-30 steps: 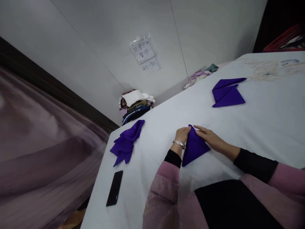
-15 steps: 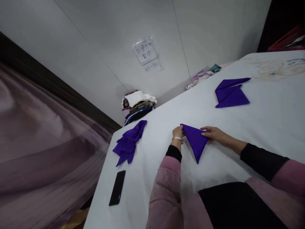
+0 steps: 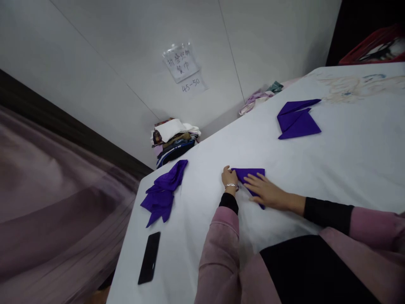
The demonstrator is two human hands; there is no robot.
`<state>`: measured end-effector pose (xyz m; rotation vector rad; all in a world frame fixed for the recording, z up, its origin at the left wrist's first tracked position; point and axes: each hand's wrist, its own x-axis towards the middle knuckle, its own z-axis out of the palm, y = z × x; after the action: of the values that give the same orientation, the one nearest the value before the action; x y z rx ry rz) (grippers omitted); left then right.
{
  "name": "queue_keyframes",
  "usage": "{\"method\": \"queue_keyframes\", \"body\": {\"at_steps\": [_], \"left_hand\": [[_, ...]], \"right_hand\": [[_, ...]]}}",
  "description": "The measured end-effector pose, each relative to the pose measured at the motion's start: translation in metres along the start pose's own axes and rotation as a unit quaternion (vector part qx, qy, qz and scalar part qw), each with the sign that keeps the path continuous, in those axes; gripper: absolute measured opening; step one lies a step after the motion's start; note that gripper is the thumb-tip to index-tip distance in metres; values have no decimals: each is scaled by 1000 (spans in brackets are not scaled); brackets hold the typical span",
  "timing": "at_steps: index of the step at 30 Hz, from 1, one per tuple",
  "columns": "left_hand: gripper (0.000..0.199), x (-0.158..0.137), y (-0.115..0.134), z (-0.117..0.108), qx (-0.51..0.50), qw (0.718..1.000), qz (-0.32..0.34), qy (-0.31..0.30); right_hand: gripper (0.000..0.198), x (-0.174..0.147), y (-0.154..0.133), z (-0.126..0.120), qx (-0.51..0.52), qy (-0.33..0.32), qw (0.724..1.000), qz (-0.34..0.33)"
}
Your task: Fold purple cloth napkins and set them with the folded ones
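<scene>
A purple cloth napkin, folded into a triangle, lies on the white table in front of me. My left hand, with a silver bracelet at the wrist, pinches its upper left corner. Across the middle of the same napkin my right hand rests flat, fingers spread, covering much of the cloth. The lower tip pokes out beneath the palm. Farther right lies a second purple napkin, folded with pointed ends. To the left is a bunched purple napkin with several loose tips.
A black phone lies near the left edge of the white table. Past the far edge stand a stack of folded clothes and more crumpled fabric. A red basket is at upper right; a handwritten sign hangs on the wall.
My right hand has gone from holding the napkin's right corner to lying flat over it. The napkin now lies with its upper edge level. The view has shifted slightly.
</scene>
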<state>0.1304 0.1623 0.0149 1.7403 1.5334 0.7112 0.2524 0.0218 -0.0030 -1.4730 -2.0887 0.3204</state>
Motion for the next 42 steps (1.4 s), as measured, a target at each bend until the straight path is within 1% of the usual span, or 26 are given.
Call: {"method": "queue_keyframes", "body": {"at_steps": [1, 3, 8, 12, 15, 16, 17, 18, 20, 21, 22, 23, 24, 26, 28, 30, 31, 33, 36, 39, 42], "left_hand": [[37, 0, 0, 0, 8, 1000, 6, 0], [37, 1, 0, 1, 18, 1000, 16, -1], [36, 0, 0, 2, 22, 999, 31, -7], [33, 2, 0, 1, 1, 1000, 28, -7], [33, 3, 2, -3, -39, 999, 19, -4], [34, 4, 3, -5, -58, 998, 17, -5], [34, 4, 5, -8, -79, 997, 16, -6], [34, 4, 7, -10, -100, 995, 16, -10], [35, 2, 12, -14, -141, 989, 22, -26], [36, 0, 16, -15, -165, 985, 26, -39], [37, -2, 20, -17, -193, 979, 30, -55], [37, -5, 25, -18, -246, 965, 31, -79], [38, -9, 30, -19, -287, 952, 38, -102], [42, -17, 43, -20, -334, 930, 63, -139], [45, -26, 55, -21, -344, 921, 86, -162], [46, -34, 67, -20, -344, 916, 97, -181], [47, -38, 72, -19, -344, 914, 100, -190], [48, -43, 81, -16, -344, 911, 101, -206], [49, -48, 89, -7, -343, 909, 93, -216], [47, -48, 96, 9, -347, 907, 92, -218], [47, -46, 108, 30, -343, 908, 96, -220]], "right_hand": [[60, -3, -5, 5, -4, -30, 999, -19], [65, -8, -9, 12, -6, -67, 997, -41], [74, -15, -9, 18, -7, -96, 994, -52], [72, -13, -14, 12, 13, -110, 993, -43], [74, -9, -15, -2, 66, -140, 987, -35], [73, -7, -12, -7, 87, -134, 987, -25], [72, -4, -8, -13, 104, -112, 988, -6], [72, -1, -3, -19, 116, -75, 990, 21], [74, 8, 11, -32, 134, 29, 987, 86], [76, 13, 18, -38, 151, 75, 979, 113], [79, 18, 25, -45, 178, 106, 969, 132], [81, 23, 31, -51, 218, 116, 958, 143], [83, 27, 36, -57, 267, 109, 946, 147], [81, 32, 40, -67, 365, 60, 917, 150], [64, 33, 39, -76, 429, 13, 891, 150], [44, 30, 36, -84, 458, -8, 878, 140], [37, 27, 35, -87, 467, -14, 874, 133], [33, 19, 34, -92, 486, -22, 864, 129], [28, 7, 37, -97, 517, -27, 842, 152], [25, -5, 40, -102, 554, -23, 814, 173], [25, -18, 43, -110, 580, -1, 790, 198]]}}
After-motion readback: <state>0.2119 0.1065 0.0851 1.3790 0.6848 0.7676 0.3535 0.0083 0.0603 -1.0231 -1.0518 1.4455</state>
